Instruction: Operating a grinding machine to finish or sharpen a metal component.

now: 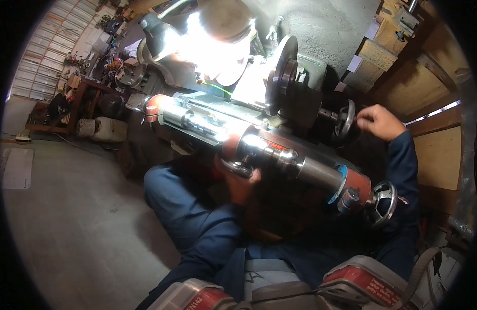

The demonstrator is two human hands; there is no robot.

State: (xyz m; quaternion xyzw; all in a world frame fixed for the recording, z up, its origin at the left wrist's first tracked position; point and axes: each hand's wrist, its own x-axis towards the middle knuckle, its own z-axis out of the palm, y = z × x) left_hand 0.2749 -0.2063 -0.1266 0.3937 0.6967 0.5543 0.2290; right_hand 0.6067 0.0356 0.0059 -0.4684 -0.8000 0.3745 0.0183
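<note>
The fingers of the right hand (379,122) are being curled together around the rim of a small dark metal handwheel (345,119), and this wheel is being held at its right side, behind the machine bed. The fingers of the left hand (240,182) are being closed from below on a shiny chrome lever handle (237,169); the fingertips are being hidden by the handle, so it cannot be told how tightly they are being pressed. This handle is being carried under a long polished steel cylinder (310,169), which is lying across the middle of the view on a grey metal machine with orange-red painted parts (358,182). At the near right end of the cylinder a second, silver spoked handwheel (384,202) is being shown, untouched. Behind the cylinder a round grey grinding disc (279,72) is being lit strongly by a lamp (161,31). Both forearms are being covered by dark blue sleeves (403,165). To the left, a grey concrete floor (68,206) is being seen, with a cluttered wooden workbench (73,98) far behind.
</note>
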